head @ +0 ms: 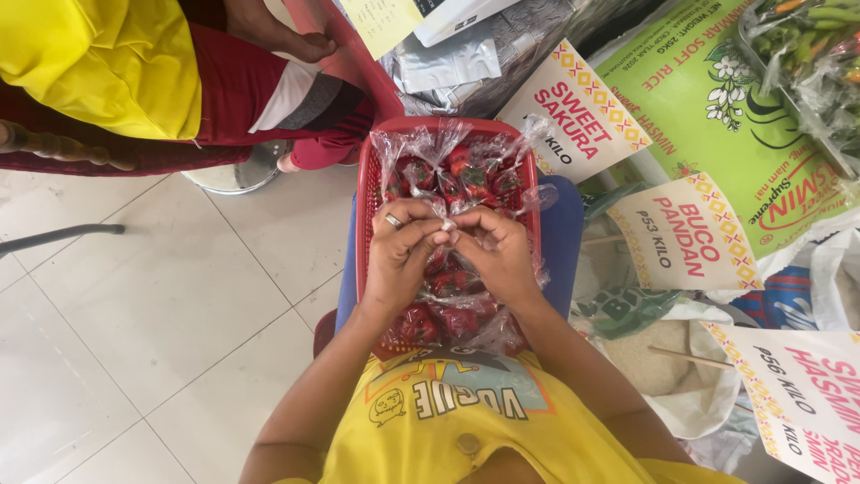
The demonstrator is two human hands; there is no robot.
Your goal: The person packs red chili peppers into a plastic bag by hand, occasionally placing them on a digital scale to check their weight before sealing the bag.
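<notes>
A red plastic basket (365,193) rests on my lap, filled with several clear plastic bags of red chillies (466,175). My left hand (399,255), with a ring on one finger, and my right hand (494,251) meet over the middle of the basket. Both pinch the twisted top of one clear bag (446,224) between their fingertips. The bag's body lies hidden under my hands. More filled bags (448,318) lie at the basket's near end.
Another person in a yellow top and red skirt (224,90) sits at the upper left, beside a metal bowl (235,175) on the tiled floor. Rice sacks with price cards (685,233) crowd the right. Bagged green vegetables (815,54) lie at the top right.
</notes>
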